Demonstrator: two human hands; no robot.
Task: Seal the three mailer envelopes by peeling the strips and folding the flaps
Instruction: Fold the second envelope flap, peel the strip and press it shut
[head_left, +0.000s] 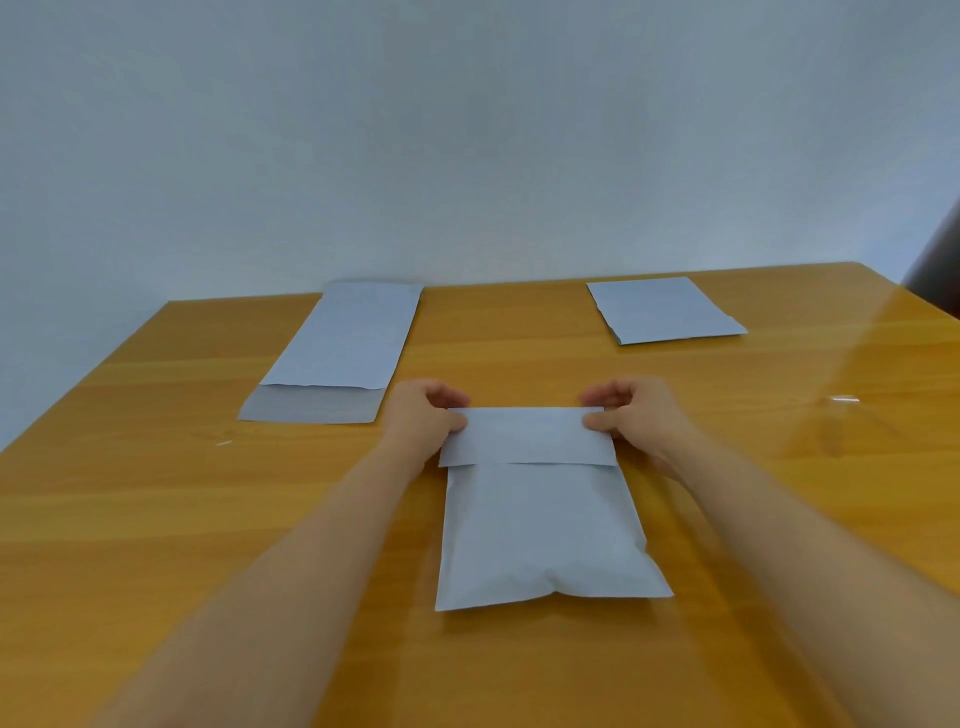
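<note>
A padded white mailer envelope (545, 535) lies in front of me on the wooden table (156, 519), its flap (527, 436) folded over toward me. My left hand (423, 415) pinches the flap's left end at the fold and my right hand (631, 415) pinches its right end. A second white mailer (337, 343) lies flat at the back left with its grey flap (311, 405) open toward me. A third, shorter white mailer (665, 312) lies at the back right, apart from both hands.
A small clear strip (844, 399) lies on the table to the right, and a tiny sliver (224, 442) to the left. A pale wall stands behind the table's far edge. A dark object (937, 265) shows at the right edge.
</note>
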